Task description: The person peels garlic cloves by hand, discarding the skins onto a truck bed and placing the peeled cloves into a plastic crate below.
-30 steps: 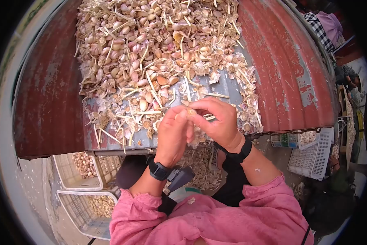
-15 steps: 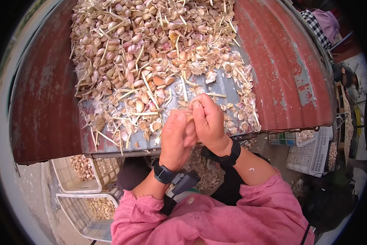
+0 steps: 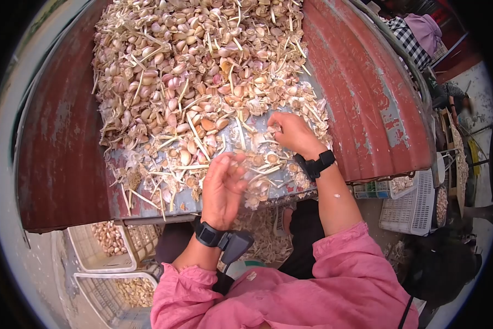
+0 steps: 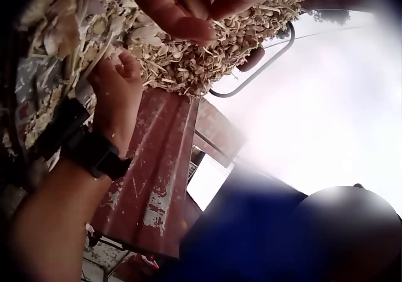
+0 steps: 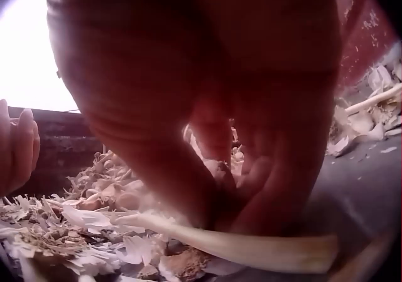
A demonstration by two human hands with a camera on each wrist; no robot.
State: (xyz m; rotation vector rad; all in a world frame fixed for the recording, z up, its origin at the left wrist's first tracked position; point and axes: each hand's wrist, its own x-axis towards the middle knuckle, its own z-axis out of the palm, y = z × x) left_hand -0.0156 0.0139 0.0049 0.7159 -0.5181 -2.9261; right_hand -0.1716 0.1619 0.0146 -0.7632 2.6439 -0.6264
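A broad heap of garlic cloves [image 3: 175, 71] mixed with dry skins and cut stems spreads over a grey metal sheet [image 3: 190, 191]. My left hand [image 3: 220, 189] is raised over the sheet's near edge, palm up, fingers half curled; in the left wrist view I cannot tell whether a clove lies in them. To its right, my right hand [image 3: 295, 134] is low among loose skins, fingers curled downward. The right wrist view has its fingertips [image 5: 229, 213] together just behind a pale stem [image 5: 251, 249], nothing visible between them.
Red metal panels [image 3: 367, 93] flank the sheet. White crates [image 3: 101, 249] with cloves stand below on the left, and another white crate [image 3: 406, 205] stands at right. A person in a checked garment [image 3: 405, 44] is at the far right. Stem waste [image 3: 265, 241] lies below the near edge.
Earlier both hands met fingertip to fingertip over the near edge. They have now parted: the right hand moved right and forward to the skins; the left stayed near the edge, its fingers loosening.
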